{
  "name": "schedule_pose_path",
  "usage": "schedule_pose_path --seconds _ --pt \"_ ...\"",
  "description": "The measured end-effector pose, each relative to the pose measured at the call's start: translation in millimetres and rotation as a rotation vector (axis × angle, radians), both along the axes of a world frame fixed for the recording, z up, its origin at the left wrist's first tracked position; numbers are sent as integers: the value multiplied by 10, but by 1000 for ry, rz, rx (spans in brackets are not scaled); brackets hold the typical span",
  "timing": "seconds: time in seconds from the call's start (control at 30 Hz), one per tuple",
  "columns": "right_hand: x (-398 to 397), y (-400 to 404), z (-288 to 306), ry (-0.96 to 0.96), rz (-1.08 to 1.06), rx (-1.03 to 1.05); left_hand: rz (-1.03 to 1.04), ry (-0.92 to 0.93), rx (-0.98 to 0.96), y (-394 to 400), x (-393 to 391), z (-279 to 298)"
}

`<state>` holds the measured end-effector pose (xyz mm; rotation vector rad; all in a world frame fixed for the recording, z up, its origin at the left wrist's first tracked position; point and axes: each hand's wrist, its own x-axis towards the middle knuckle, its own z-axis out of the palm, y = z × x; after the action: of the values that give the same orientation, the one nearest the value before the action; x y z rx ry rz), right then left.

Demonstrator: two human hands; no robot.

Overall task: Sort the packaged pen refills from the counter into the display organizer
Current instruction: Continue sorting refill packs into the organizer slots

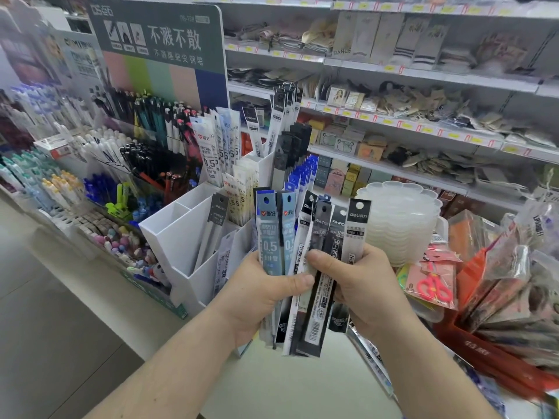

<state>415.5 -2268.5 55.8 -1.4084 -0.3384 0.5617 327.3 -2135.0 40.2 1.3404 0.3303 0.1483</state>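
Note:
I hold a fanned bundle of packaged pen refills [305, 237] upright in front of me, blue-topped packs on the left, black and grey ones on the right. My left hand [260, 294] grips the left side of the bundle, thumb across the front. My right hand [360, 285] grips the right side, thumb pressed on the black packs. Just behind stands the white display organizer [178, 234], with stepped compartments. Its near cell holds a grey-topped refill pack [213, 225]; the rear cells hold more white, black and blue packs [233, 152].
Pen displays [99, 164] fill the left side of the counter [272, 385]. A stack of translucent palettes [402, 219] stands right of the organizer, with packaged scissors [432, 282] and a red basket of packets [499, 352] beyond. Store shelves run along the back.

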Motion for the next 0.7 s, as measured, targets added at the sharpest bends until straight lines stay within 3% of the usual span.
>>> schedule_pose_path --seconds 0.17,0.47,0.7 --pt "-22 1 6 -7 -24 -25 18 7 -22 12 -26 8" --pt "-70 -21 -33 -33 1 -21 137 13 141 -27 -68 16" --pt "-43 -124 19 177 39 179 201 87 -2 17 -124 28"
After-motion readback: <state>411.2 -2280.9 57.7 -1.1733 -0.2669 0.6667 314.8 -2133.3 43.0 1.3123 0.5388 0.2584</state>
